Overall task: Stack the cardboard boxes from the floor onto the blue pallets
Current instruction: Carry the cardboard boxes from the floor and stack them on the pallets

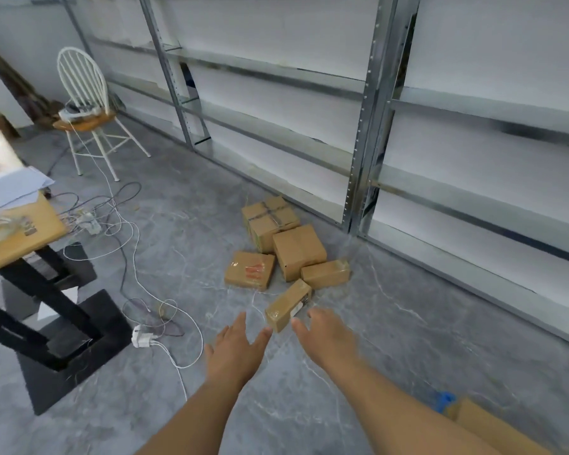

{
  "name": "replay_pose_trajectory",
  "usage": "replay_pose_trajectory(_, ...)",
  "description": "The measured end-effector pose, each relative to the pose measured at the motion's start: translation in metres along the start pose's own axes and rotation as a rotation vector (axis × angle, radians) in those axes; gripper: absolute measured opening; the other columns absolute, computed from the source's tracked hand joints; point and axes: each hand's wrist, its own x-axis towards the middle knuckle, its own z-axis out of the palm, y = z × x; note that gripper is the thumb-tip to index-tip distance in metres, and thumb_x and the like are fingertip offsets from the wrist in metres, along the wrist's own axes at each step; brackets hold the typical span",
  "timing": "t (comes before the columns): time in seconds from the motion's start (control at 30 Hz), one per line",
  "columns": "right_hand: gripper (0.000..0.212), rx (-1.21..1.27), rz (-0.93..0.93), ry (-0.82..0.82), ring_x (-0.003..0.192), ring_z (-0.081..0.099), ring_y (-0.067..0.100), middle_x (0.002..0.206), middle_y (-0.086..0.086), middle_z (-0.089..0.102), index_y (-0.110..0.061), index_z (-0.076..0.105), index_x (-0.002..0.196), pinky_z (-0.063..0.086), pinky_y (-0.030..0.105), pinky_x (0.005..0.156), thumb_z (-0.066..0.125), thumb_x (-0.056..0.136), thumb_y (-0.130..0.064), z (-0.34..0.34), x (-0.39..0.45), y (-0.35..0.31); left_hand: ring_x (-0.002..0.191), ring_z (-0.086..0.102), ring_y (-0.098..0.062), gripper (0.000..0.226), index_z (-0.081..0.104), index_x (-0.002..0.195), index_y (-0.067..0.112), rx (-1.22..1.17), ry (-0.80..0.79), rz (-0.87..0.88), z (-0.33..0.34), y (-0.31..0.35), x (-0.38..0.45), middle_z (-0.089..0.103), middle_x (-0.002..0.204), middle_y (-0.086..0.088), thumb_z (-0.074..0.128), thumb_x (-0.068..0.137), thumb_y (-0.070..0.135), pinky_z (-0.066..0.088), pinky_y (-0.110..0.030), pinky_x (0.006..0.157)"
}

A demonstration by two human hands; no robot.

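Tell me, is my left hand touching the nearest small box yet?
Cannot tell: in the head view, the left hand fingertip meets the nearest box edge, without visible gap.

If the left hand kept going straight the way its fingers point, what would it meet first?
Most likely the nearest small cardboard box on the floor: the left hand is open, fingertips just short of that box's near left corner. Depth is unclear, so it might slip past the box's left side.

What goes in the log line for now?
left hand: open | right hand: open | target: small brown cardboard box, on floor, ungrasped
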Motion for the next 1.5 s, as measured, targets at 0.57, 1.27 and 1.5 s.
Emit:
replay_pose_trajectory(0.57,0.044,0.008,0.194,-0.076,0.112,0.051,0.022,0.125,0.003,0.053,-0.018,0.050,0.122,0.036,0.032,0.077,0.042,0.091,-0.048,-0.015,0.255,-0.021,0.140,0.025,-0.024,0.075,0.017,0.148,0.022,-0.096,-0.186,-0.005,-0.003,0.064,0.267,0.024,0.154,-0.003,0.043,0.088,0.058,0.022,-0.045,0.113)
replay_pose_trajectory(1.27,0.046,0.036,0.435,-0.289,0.112,0.053,0.024,0.123,0.002,0.052,-0.021,0.045,0.126,0.039,0.033,0.078,0.046,0.089,-0.049,0.017,0.589,0.010,0.138,0.026,-0.029,0.090,-0.003,0.148,0.030,-0.247,-0.377,-0.178,0.079,0.129,0.593,0.025,0.153,-0.008,0.058,0.085,0.048,0.031,-0.047,0.108)
replay_pose_trajectory(1.5,0.052,-0.004,0.505,-0.351,0.109,0.053,0.027,0.123,0.007,0.051,-0.017,0.045,0.126,0.041,0.035,0.079,0.053,0.083,-0.044,0.089,0.709,0.100,0.139,0.025,-0.031,0.091,0.002,0.150,0.023,-0.303,-0.385,-0.317,0.203,0.116,0.687,0.019,0.155,-0.007,0.061,0.083,0.041,0.029,-0.046,0.107)
